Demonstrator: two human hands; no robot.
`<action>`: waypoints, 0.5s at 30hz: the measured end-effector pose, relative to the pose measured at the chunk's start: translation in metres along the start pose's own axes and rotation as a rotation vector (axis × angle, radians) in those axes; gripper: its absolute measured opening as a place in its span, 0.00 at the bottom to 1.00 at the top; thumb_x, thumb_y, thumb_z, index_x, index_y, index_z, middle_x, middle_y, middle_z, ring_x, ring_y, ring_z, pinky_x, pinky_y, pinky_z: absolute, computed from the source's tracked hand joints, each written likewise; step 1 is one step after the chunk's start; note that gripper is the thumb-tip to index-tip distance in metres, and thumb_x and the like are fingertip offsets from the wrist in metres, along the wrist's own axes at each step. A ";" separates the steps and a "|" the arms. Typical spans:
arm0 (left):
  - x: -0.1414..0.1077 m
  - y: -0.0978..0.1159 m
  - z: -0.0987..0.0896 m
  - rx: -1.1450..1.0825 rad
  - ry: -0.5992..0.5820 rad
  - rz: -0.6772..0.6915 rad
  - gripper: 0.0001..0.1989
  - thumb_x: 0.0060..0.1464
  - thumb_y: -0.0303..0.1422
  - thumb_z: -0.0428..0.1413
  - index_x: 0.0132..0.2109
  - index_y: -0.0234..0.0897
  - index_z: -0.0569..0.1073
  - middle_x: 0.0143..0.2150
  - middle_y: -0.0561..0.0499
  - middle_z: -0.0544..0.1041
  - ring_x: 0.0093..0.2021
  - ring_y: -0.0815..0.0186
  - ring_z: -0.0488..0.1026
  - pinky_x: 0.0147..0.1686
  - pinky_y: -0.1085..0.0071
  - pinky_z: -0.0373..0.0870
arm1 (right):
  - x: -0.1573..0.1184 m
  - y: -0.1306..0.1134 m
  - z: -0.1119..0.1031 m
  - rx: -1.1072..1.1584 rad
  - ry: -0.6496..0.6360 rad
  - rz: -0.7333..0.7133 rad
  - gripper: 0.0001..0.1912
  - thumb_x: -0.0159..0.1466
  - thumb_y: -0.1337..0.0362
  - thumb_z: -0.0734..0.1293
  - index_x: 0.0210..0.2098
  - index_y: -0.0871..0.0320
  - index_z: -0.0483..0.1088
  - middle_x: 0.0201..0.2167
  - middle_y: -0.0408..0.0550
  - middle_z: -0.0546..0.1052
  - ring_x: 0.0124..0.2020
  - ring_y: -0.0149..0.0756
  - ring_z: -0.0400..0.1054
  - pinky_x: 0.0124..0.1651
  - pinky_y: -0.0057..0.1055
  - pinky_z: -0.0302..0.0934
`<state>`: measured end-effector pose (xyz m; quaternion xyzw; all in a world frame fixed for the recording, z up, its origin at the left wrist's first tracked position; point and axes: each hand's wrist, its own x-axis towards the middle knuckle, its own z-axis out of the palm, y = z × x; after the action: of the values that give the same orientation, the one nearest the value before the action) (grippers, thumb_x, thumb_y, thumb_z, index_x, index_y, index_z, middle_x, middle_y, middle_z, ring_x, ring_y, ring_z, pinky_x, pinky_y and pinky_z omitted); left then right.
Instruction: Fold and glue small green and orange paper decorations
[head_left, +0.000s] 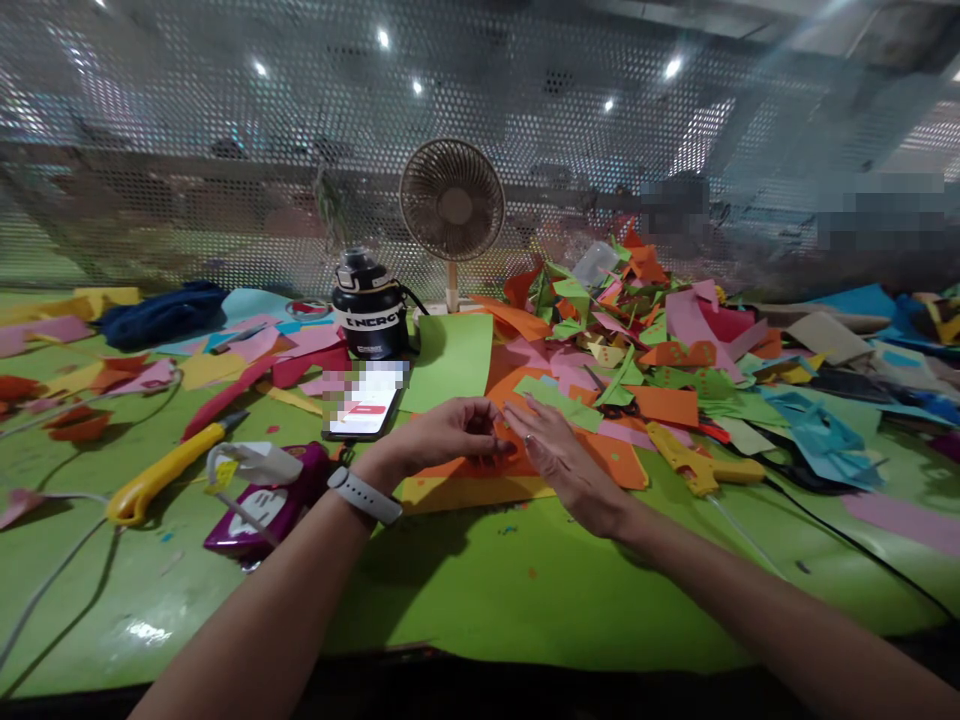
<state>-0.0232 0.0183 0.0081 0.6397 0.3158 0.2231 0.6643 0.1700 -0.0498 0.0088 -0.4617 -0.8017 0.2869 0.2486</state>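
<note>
Working over orange paper [628, 469] in front of the desk fan [454, 205], left hand [454, 435] curled narrow, grip unclear, right hand [561, 462] wide and flat, where light, even pressure should avoid creasing, yellow glue gun [697, 466] front-right of the fan.

A person's left hand [454, 432], fingers curled, and right hand [561, 468], fingers extended, sit close together over orange paper [619, 460] at the center of the frame; anything pinched between them is too small to tell. A yellow glue gun [699, 467] lies at right, a phone [366, 400] and black bottle [367, 300] left of center, below a fan [454, 205] at upper center.
</note>
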 end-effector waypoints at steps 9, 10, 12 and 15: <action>0.002 -0.002 0.001 0.012 0.038 0.052 0.13 0.46 0.33 0.63 0.34 0.35 0.67 0.26 0.57 0.72 0.26 0.72 0.68 0.28 0.72 0.63 | -0.003 -0.003 0.005 0.105 0.026 0.046 0.35 0.67 0.41 0.47 0.68 0.52 0.49 0.70 0.42 0.47 0.71 0.40 0.27 0.70 0.49 0.24; 0.002 -0.002 0.002 0.015 0.042 0.052 0.13 0.46 0.33 0.63 0.34 0.35 0.67 0.26 0.57 0.72 0.26 0.72 0.68 0.29 0.72 0.63 | -0.003 -0.003 0.006 0.113 0.027 0.044 0.35 0.67 0.41 0.47 0.68 0.52 0.49 0.70 0.42 0.47 0.71 0.40 0.28 0.70 0.49 0.25; 0.002 -0.003 0.002 0.028 0.050 0.051 0.13 0.46 0.34 0.63 0.34 0.35 0.67 0.26 0.57 0.71 0.26 0.72 0.67 0.29 0.71 0.64 | -0.004 -0.003 0.007 0.132 0.026 0.039 0.35 0.68 0.42 0.48 0.68 0.51 0.49 0.70 0.42 0.48 0.71 0.40 0.29 0.70 0.49 0.27; 0.002 -0.003 0.002 0.024 0.055 0.047 0.13 0.47 0.34 0.63 0.34 0.36 0.66 0.25 0.57 0.71 0.25 0.72 0.67 0.28 0.72 0.64 | -0.002 0.001 0.007 0.152 0.093 0.015 0.33 0.68 0.43 0.50 0.66 0.53 0.55 0.68 0.45 0.53 0.70 0.40 0.35 0.70 0.49 0.31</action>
<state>-0.0209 0.0181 0.0049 0.6485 0.3215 0.2522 0.6423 0.1671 -0.0524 0.0027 -0.4602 -0.7618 0.3269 0.3178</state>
